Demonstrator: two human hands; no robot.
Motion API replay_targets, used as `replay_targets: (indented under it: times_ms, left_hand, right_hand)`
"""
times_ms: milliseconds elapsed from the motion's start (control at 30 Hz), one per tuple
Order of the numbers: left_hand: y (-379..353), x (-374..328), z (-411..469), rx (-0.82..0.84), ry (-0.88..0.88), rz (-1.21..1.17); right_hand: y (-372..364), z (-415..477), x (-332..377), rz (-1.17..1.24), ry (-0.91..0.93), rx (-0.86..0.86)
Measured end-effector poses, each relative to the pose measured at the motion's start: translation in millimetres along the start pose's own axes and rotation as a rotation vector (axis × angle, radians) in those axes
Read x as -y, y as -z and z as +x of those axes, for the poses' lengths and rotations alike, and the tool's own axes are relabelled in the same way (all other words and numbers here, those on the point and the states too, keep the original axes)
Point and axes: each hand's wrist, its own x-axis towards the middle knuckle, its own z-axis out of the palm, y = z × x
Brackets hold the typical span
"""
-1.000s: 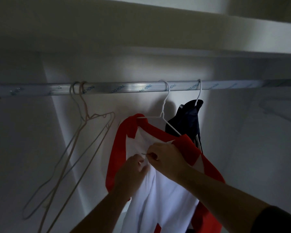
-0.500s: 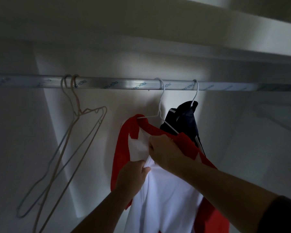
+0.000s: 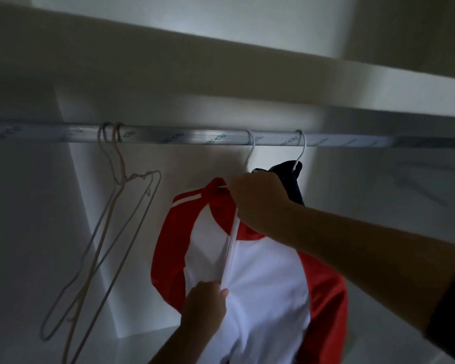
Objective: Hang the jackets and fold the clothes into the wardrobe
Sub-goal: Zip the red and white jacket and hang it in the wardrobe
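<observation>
Red-and-white fabric jacket hanging from a silver metal rail.
Right hand grips its collar; left hand pinches its front.

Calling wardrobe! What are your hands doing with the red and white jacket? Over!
Right hand grips the collar, left hand pinches the front lower down. Red and white jacket hangs on the rail. Navy garment beside it, nothing blocking.
</observation>
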Motion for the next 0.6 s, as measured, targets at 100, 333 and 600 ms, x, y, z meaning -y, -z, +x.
replay_targets:
  times_ms: [100, 333, 600]
  left_hand:
    - [-1.0, 6.0, -6.5, 0.031, 0.049, -0.019]
    - [19.7, 15.0, 5.8, 0.131, -0.008, -0.02]
    - [107.5, -6.7, 78.4, -0.108, -0.055, -0.202]
  right_hand:
    - [9.2, -2.2, -1.3, -0.049, 0.031, -0.011]
    - [-10.0, -10.4, -15.1, 0.104, -0.012, -0.121]
    - [-43.5, -48.5, -45.0, 0.656, -0.344, -0.102]
